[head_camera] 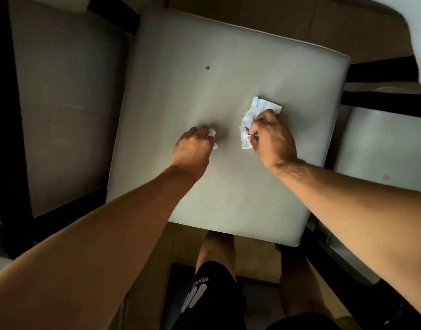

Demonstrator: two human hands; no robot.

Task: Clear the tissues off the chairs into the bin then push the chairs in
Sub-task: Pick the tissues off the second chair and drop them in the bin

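On the pale cushioned chair seat (204, 79), the left hand (192, 148) clenches a small white tissue wad (212, 132); the right hand (273, 139) grasps a crumpled white tissue (254, 113). Dim tan floor (264, 17) beyond.

A home dining spot: pale cushioned chairs (204, 91), black frames, wooden floor (240, 20)

On the chair seat (204, 67), the left hand (192, 148) and the right hand (273, 139) each grip a crumpled tissue: a small one (212, 132) and a big one (252, 115).
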